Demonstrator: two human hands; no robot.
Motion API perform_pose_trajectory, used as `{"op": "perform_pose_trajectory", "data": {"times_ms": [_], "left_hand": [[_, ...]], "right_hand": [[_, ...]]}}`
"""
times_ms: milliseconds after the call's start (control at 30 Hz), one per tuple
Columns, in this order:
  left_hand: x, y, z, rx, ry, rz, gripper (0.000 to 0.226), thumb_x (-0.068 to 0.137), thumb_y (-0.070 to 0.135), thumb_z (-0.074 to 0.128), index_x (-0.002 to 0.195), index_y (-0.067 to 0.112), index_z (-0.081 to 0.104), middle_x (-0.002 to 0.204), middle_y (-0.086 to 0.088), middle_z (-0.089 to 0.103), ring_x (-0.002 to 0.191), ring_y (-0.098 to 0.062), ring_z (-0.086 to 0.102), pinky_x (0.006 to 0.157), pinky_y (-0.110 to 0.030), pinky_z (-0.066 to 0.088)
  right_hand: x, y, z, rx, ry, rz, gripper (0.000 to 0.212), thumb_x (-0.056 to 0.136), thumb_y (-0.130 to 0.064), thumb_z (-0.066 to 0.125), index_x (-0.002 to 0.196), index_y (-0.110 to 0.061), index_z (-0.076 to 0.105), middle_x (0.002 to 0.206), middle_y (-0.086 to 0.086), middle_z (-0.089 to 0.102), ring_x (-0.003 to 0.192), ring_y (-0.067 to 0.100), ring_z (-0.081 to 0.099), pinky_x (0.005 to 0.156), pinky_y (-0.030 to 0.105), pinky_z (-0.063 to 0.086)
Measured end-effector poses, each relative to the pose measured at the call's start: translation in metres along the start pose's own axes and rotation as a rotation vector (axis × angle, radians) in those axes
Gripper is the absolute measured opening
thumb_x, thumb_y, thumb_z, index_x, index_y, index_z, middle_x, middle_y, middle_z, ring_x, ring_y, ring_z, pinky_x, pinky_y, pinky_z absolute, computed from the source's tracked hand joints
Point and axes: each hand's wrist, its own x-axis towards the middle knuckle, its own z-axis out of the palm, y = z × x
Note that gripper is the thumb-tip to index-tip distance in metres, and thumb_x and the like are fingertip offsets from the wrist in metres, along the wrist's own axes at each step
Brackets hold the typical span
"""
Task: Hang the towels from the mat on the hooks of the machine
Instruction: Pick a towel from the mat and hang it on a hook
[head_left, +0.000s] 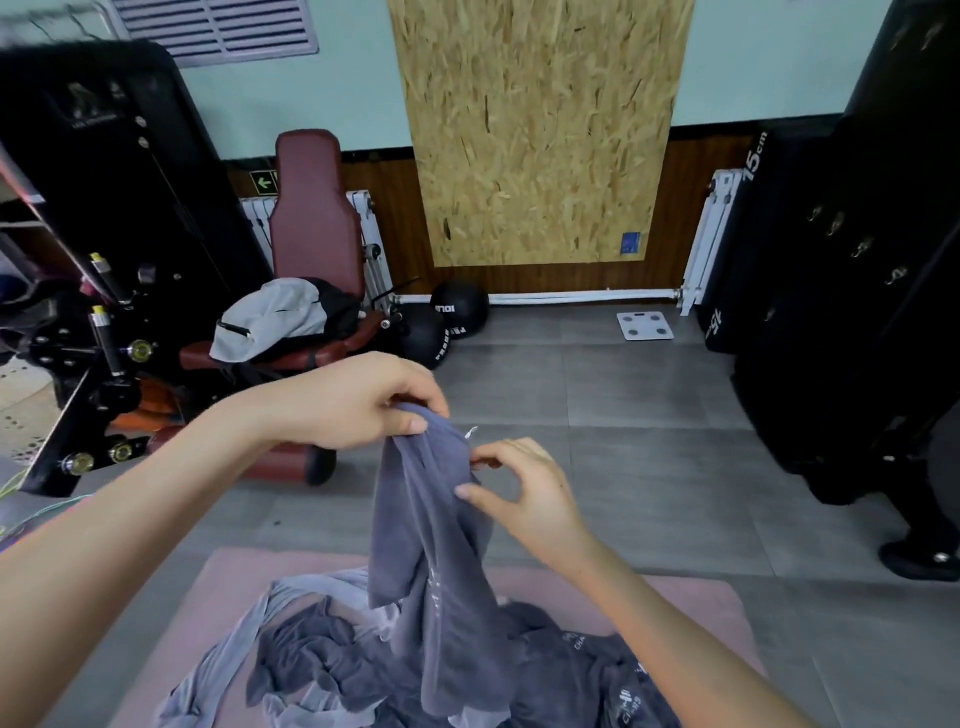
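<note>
A grey towel (431, 545) hangs lifted above the pink mat (691, 597). My left hand (358, 400) grips its top edge, fingers curled round the cloth. To the right, my right hand (524, 488) pinches the towel's edge near a small white tag (471, 432). Below lies a pile of more grey towels (571, 670) on the mat, mixed with a lighter cloth (234, 654). A tall black machine (852, 291) with several metal hooks (862, 248) stands at the right.
A black weight machine (109, 234) with a maroon seat (311, 218) holding a grey bag (270, 322) stands at the left. Two black medicine balls (441, 322) and a white scale (645, 326) lie by the far wall. A black shoe (919, 558) is at the right.
</note>
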Motion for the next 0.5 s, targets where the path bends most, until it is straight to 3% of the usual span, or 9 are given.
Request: {"op": "perform_pose_trajectory", "data": {"times_ms": [133,267,367,500], "left_hand": [[-0.015,-0.006,-0.019,0.163,0.181,0.084,0.017,0.083,0.002,0.065,0.092,0.014,0.072,0.089,0.011,0.064,0.09,0.0,0.053,0.078,-0.01,0.039],[-0.03,-0.004,-0.032,0.26,0.371,0.172,0.017,0.08,0.012,0.059,0.091,0.009,0.072,0.087,0.001,0.068,0.086,-0.005,0.055,0.078,-0.02,0.042],[-0.039,-0.006,-0.038,0.317,0.488,0.183,0.017,0.082,0.01,0.058,0.091,0.007,0.072,0.089,0.0,0.067,0.087,-0.008,0.055,0.081,-0.019,0.043],[-0.047,-0.017,-0.04,0.36,0.636,0.128,0.018,0.083,0.008,0.056,0.092,0.005,0.071,0.09,-0.003,0.067,0.088,-0.013,0.055,0.082,-0.02,0.043]], "right_hand": [[0.003,-0.009,0.002,0.12,0.061,0.002,0.035,0.075,-0.052,0.061,0.102,-0.03,0.062,0.101,-0.027,0.059,0.101,0.002,0.051,0.094,0.024,0.039],[0.01,-0.011,0.004,0.01,0.036,-0.005,0.04,0.077,-0.052,0.053,0.099,-0.022,0.065,0.097,-0.017,0.063,0.097,0.01,0.053,0.092,0.033,0.039],[0.009,-0.009,0.008,-0.133,-0.001,-0.016,0.047,0.073,-0.058,0.048,0.088,-0.018,0.066,0.078,-0.012,0.06,0.081,0.013,0.052,0.084,0.029,0.034],[-0.006,0.013,0.005,-0.207,-0.009,-0.014,0.034,0.069,-0.061,0.054,0.072,-0.027,0.06,0.056,-0.025,0.039,0.062,0.002,0.037,0.075,0.025,0.027]]}}
